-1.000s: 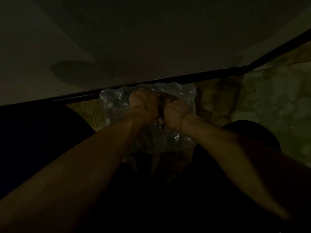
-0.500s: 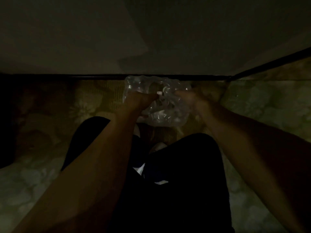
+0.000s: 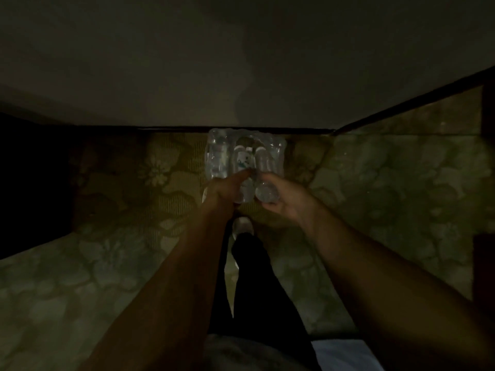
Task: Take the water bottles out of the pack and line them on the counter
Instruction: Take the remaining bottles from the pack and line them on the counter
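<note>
Plastic-wrapped pack on floral carpet against the wall, left hand gripping its near edge, right hand curled round one bottle, dim light

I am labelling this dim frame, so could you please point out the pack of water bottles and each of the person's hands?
pack of water bottles (image 3: 242,156), head view, on the clear wrap over the middle bottle.
left hand (image 3: 222,190), head view, on its back.
right hand (image 3: 288,200), head view, on the palm side.

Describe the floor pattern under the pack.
Floral pattern, pale flowers on olive-green carpet, seen in the head view.
</note>
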Demonstrator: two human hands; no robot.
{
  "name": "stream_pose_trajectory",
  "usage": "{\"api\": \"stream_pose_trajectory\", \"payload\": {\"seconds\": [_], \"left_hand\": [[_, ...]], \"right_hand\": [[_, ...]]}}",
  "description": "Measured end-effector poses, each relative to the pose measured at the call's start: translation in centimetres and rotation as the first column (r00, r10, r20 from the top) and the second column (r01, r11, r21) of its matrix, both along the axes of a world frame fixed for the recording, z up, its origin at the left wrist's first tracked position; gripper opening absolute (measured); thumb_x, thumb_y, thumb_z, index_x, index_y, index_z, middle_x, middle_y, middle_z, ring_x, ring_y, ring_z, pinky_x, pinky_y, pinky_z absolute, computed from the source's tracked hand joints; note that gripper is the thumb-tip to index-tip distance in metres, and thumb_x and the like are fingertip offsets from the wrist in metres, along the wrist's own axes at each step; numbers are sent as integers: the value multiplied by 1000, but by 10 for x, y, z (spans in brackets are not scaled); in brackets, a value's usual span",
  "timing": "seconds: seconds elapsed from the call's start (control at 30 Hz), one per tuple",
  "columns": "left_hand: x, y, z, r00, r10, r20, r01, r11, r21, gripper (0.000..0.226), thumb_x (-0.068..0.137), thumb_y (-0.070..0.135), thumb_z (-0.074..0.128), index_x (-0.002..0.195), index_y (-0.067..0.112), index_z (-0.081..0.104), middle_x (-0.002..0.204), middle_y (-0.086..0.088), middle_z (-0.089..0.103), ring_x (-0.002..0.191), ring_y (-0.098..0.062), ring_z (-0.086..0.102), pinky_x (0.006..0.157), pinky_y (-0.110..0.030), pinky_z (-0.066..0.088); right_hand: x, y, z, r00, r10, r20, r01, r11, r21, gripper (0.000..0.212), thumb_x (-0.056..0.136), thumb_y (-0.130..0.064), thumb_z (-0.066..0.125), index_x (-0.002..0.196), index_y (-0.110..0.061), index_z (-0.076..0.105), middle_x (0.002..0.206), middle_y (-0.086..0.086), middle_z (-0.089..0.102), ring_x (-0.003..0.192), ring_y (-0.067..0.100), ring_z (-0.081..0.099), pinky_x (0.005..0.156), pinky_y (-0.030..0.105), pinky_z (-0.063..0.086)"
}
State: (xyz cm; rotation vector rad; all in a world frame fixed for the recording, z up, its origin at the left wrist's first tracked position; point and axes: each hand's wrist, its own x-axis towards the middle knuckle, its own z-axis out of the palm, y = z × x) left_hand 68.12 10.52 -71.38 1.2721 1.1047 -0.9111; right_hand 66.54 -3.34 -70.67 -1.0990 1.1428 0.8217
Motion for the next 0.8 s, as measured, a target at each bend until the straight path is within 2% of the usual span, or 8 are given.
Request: {"api": "stream_pose_trajectory", "payload": {"seconds": [0.1,0.17,0.27,0.43,0.57,0.63,0.7,0.8], "left_hand": [[-7,-3,15,998,54,44,-53,998,-37,62,66,42,86,113,6,67,99,-7,73,82,-19,70,59,-25,57],[-12,-2,24,995,75,71,-69,994,-86,50,74,36,83,110,6,67,98,-9,74,74,-15,70,49,-20,52],[-19,4,47,988,121,91,-96,966,-242,50,78,31,79,119,7,63,112,-13,71,90,-22,72,59,-27,56],[-26,13,97,967,182,178,-96,908,-409,37,85,17,70,119,4,62,114,-15,70,98,-27,70,74,-36,57],[-11,15,142,923,138,359,-14,945,-327,42,82,21,71,118,2,61,108,-15,72,92,-26,71,73,-35,57],[-7,18,168,904,131,406,-9,958,-287,51,76,23,76,120,3,58,110,-17,71,97,-30,71,81,-41,59],[-9,23,191,880,116,460,-2,970,-242,42,82,19,73,119,5,56,105,-15,71,93,-29,71,85,-43,58],[-16,36,221,830,123,544,-17,981,-195,38,83,17,71,117,6,57,100,-12,71,77,-21,69,67,-33,57]], "right_hand": [[-10,0,17,1000,-15,23,15,1000,-1,19,86,-28,68,101,-16,67,100,3,64,95,17,61,78,30,53],[-13,-5,30,998,-6,60,4,999,38,15,86,-25,69,95,-13,69,99,7,66,94,19,62,90,33,53],[-22,-16,52,991,-7,133,-12,990,143,24,88,-22,67,107,-9,67,115,14,66,109,25,62,104,40,47],[-34,-27,102,961,-92,262,-1,942,334,38,84,-9,62,122,-7,59,123,18,65,117,31,61,102,48,46],[-14,-15,143,928,-26,370,-68,969,239,39,85,-7,58,125,-7,57,115,17,67,103,27,65,78,39,56],[-6,-5,158,914,-54,401,-20,984,179,48,81,-18,68,127,-7,57,119,18,66,105,29,65,86,42,56],[2,6,175,883,-40,467,-39,986,160,65,71,-33,79,128,-12,58,122,18,66,111,32,64,101,49,47],[11,23,206,806,-46,591,-79,980,184,71,71,-34,83,132,-14,52,121,18,67,110,36,65,98,57,47]]}}
